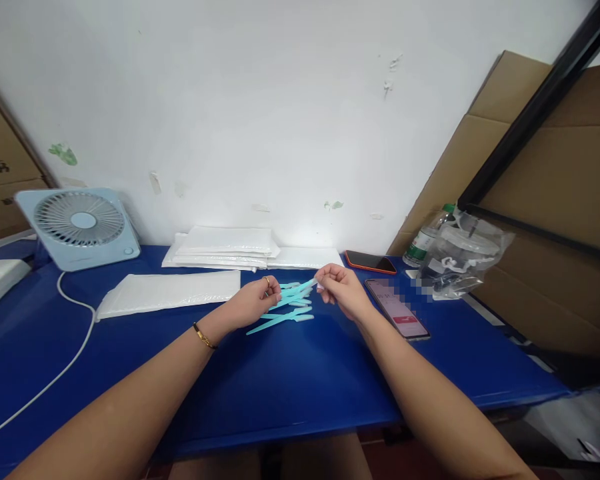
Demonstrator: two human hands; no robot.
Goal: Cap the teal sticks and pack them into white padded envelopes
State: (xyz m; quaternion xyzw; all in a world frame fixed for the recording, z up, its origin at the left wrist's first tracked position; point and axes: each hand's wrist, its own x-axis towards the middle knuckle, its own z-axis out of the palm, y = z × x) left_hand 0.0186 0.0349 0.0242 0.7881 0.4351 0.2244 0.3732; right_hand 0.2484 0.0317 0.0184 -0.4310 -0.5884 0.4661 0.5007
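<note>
A turquoise eyebrow razor (305, 288) slants up to the right between my hands, above a small pile of others like it. My left hand (255, 300) is closed with its fingertips on the handle end. At the blade end, my right hand (341, 288) pinches the tip, and a small whitish bit shows under its fingers. Several loose turquoise eyebrow razors (280, 320) lie crossed on the blue table (300, 380) below the hands. My fingers partly hide the pile and the held razor's ends.
Stacked white padded mailers (220, 247) lie by the wall, with a single mailer (173, 293) nearer on the left. A blue fan (83, 227) trails a white cable. On the right are two phones (397, 310), a bottle (423, 243) and a bagged cup (460, 257).
</note>
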